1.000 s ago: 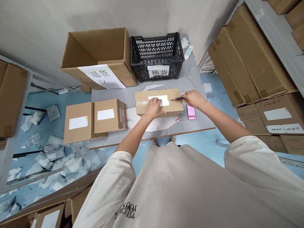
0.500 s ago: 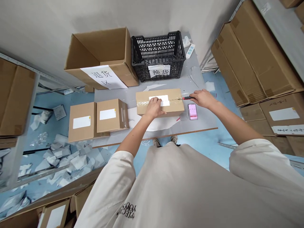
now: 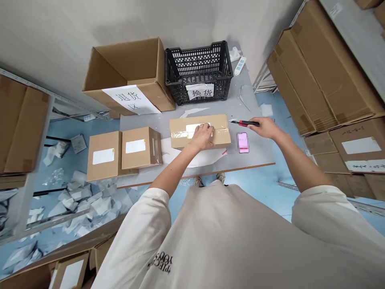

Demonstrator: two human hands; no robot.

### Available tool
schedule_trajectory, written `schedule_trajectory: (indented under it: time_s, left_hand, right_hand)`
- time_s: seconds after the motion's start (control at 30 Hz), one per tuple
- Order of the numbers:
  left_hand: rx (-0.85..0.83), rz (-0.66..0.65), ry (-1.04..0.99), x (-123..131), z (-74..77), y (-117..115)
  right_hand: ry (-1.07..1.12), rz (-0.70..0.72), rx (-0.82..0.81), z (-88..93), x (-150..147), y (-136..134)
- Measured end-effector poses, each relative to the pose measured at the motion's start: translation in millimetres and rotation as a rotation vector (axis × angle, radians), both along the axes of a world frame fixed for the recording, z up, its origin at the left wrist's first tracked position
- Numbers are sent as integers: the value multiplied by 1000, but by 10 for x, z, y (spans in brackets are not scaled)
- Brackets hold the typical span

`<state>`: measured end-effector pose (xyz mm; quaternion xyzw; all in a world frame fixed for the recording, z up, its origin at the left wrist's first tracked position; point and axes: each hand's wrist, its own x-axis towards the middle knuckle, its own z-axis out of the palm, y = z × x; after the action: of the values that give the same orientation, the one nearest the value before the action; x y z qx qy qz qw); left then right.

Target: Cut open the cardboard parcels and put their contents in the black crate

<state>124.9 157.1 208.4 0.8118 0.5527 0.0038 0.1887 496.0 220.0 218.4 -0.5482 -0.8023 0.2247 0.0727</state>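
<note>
A taped cardboard box (image 3: 177, 124) with a white label lies on the grey table in front of me. My left hand (image 3: 203, 136) rests on its top over the label, fingers spread. To the right of the box, my right hand (image 3: 266, 127) grips a red and black utility knife (image 3: 245, 123). The blade points left toward the box's right end, apart from it. Below the knife lies a phone (image 3: 243, 142) with a pink screen.
At the back stand a large open carton (image 3: 126, 60) and a black plastic crate (image 3: 198, 74), both with paper signs. Two labelled boxes (image 3: 104, 170) sit at the table's left. Stacked cartons (image 3: 325, 76) flank the right. White scraps (image 3: 87, 200) litter the floor at left.
My right hand has drawn the knife off the box's right end and moved rightward. My left hand has slid a little to the right on the box top.
</note>
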Motion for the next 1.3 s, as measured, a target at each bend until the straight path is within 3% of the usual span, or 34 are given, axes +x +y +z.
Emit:
schedule_trajectory:
  time_s: [0.27, 0.5, 1.0, 1.13, 1.3]
  left_hand:
    - [19, -72, 25, 173, -67, 82]
    - [-3, 6, 28, 216, -181, 117]
    - [-29, 65, 93, 347, -86, 114]
    - [3, 12, 21, 225, -101, 85]
    - [61, -51, -108, -233, -118, -109]
  right_hand:
    - [113, 31, -80, -86, -222, -27]
    - [132, 63, -137, -157, -200, 23]
    - [62, 65, -137, -204, -255, 160]
    - [36, 87, -113, -166, -288, 168]
    - [-3, 128, -111, -72, -413, 139]
